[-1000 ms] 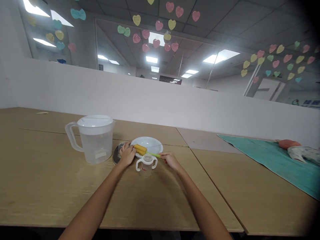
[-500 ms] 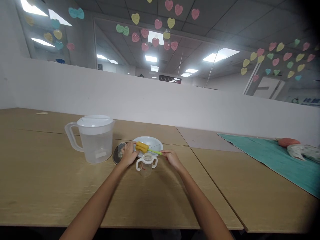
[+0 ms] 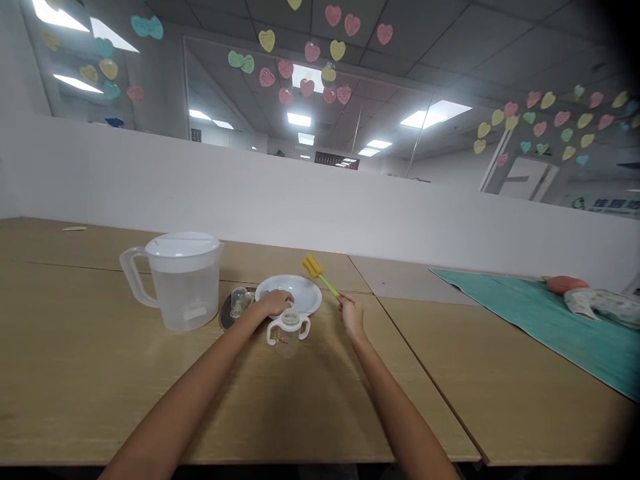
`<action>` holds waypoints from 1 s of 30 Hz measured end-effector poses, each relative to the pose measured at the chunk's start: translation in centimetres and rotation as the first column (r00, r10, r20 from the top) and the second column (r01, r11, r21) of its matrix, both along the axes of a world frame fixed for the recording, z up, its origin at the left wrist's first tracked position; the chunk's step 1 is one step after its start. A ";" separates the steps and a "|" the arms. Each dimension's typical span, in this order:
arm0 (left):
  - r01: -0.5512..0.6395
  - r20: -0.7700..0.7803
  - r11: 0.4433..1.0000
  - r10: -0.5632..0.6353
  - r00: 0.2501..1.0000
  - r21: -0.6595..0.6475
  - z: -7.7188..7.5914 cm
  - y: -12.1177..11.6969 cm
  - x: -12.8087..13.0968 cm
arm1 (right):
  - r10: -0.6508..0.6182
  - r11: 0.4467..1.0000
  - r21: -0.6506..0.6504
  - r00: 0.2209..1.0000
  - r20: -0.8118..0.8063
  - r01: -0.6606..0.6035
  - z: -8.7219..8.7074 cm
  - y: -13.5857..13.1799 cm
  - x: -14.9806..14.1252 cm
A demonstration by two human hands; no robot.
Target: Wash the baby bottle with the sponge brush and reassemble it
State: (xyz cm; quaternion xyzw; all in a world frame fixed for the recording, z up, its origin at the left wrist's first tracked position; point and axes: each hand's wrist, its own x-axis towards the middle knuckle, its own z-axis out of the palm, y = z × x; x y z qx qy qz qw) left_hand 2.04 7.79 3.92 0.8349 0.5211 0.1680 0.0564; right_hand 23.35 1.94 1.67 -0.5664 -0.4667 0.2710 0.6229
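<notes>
My right hand (image 3: 351, 316) grips the green handle of a bottle brush (image 3: 313, 266), whose yellow sponge head points up and away, beyond the bowl's right side. My left hand (image 3: 277, 303) reaches over the near part of a white bowl (image 3: 313, 300), just behind the baby bottle. Its fingers are loosely bent and look apart; their tips are partly hidden. The clear baby bottle (image 3: 289, 339) stands upright without a lid, its two white handles out to the sides. Left of that hand, a clear nipple piece (image 3: 239, 301) rests on a dark round disc (image 3: 228, 319).
A big translucent lidded pitcher (image 3: 184, 293) stands on the wooden table (image 3: 300, 413) at left. On the right lies a teal cloth (image 3: 525, 313) with an orange item (image 3: 567, 285) and a pale patterned fabric thing (image 3: 603, 305). A white wall (image 3: 280, 193) runs behind.
My left hand has let go of the brush's sponge head and moved right, toward the bottle. My right hand has swung the brush up and away, past the bowl.
</notes>
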 end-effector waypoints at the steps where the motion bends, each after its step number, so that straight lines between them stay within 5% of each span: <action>1: 0.018 -0.006 0.999 -0.019 1.000 -0.041 0.1 0.3 0.1 | 0.009 1.000 -0.004 1.000 0.023 -0.009 -0.1 0.0 -0.1; 5: 0.059 0.009 0.991 -0.059 0.998 -0.116 0.0 0.9 0.2 | 0.053 0.998 -0.029 0.996 0.069 -0.051 -0.5 0.0 -0.8; 13: -0.112 0.280 0.988 0.078 0.957 0.107 1.4 -0.4 -1.5 | 0.227 0.973 -0.003 0.962 -0.152 -0.230 -0.9 -0.5 -3.5; 18: -0.309 0.618 0.946 0.186 0.764 0.097 0.7 -3.8 -4.5 | 0.295 0.953 0.040 0.898 -0.327 -0.299 -0.9 -1.0 -4.2; 26: -0.289 0.824 0.955 0.214 0.525 -0.064 -2.6 -4.4 -6.5 | 0.301 0.944 0.013 0.840 -0.451 -0.331 -1.1 -0.7 -4.4; 30: -0.163 0.965 0.974 0.189 0.182 -0.160 -2.6 -4.3 -5.7 | 0.342 0.929 0.074 0.763 -0.548 -0.363 -1.3 -0.4 -4.3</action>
